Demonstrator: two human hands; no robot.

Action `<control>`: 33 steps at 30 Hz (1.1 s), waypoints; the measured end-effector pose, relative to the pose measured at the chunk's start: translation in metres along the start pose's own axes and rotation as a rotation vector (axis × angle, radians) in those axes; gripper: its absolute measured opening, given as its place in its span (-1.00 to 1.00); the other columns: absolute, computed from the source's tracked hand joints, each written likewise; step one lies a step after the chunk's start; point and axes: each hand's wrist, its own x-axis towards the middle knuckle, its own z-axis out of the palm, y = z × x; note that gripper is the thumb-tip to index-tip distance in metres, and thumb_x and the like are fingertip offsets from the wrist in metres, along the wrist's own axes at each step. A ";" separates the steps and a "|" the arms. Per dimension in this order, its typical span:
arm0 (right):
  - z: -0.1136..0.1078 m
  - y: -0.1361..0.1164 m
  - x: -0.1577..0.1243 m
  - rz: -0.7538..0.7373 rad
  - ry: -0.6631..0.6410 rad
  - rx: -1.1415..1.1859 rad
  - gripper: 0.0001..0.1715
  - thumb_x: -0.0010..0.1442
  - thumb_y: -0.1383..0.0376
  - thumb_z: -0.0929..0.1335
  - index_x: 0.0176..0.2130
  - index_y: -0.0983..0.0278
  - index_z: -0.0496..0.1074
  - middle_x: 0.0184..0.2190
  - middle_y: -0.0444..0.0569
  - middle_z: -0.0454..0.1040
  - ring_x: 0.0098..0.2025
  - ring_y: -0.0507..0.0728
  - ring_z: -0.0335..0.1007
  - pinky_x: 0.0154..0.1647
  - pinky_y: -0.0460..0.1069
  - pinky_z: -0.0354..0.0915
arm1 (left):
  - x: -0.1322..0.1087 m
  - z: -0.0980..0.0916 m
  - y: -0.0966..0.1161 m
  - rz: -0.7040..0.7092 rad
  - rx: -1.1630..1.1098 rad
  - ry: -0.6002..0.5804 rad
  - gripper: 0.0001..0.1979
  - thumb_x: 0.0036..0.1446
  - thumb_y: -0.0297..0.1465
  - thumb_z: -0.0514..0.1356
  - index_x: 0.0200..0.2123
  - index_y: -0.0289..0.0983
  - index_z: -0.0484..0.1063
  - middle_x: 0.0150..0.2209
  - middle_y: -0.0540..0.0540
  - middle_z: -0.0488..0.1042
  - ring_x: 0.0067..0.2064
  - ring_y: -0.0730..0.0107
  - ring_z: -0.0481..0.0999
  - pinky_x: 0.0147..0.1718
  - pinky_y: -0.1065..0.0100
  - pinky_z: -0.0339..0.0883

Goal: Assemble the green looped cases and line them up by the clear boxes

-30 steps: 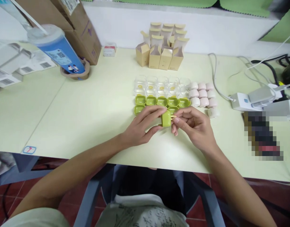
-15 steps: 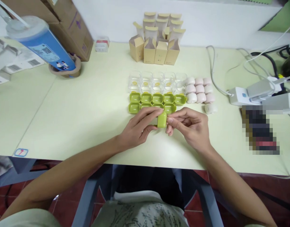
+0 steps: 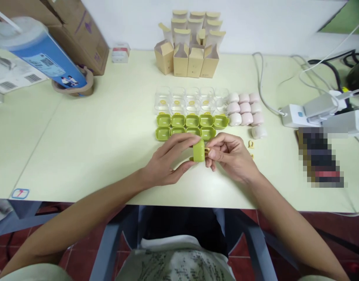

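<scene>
Between the thumb and fingers of my left hand (image 3: 173, 160) is a small green plastic cup (image 3: 198, 151), turned on its side. My right hand (image 3: 230, 156) pinches a small yellow loop-shaped clip (image 3: 207, 150) against the cup's right-hand face. Whether the clip is fixed to the cup I cannot tell. Just beyond my hands stand two rows of matching green cups (image 3: 192, 120), some partly covered by my fingers. Another yellow clip (image 3: 251, 144) lies right of my right hand, with one more partly hidden below it.
Behind the green cups are rows of clear plastic cups (image 3: 192, 93). White and pale pink rounded pieces (image 3: 245, 108) sit to their right. Open cardboard boxes (image 3: 181, 62) stand at the wall. A power strip (image 3: 296, 116) with cables is at right, a blue drink cup (image 3: 50, 62) at left.
The yellow clip now shows between my right fingers and the green cup. My right hand has shifted slightly, and clips on the table beside it have come into sight. The view has moved a little.
</scene>
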 end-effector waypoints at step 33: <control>0.009 0.015 -0.007 0.113 -0.049 0.147 -0.47 0.11 0.20 0.73 0.04 0.19 0.70 -0.04 -0.02 0.75 -0.08 0.09 0.69 0.06 0.01 0.59 | 0.003 0.004 0.005 0.067 -0.010 0.024 -0.47 0.56 -0.46 0.15 0.51 -0.20 0.29 0.16 -0.21 0.69 0.40 0.17 0.53 0.26 0.06 0.65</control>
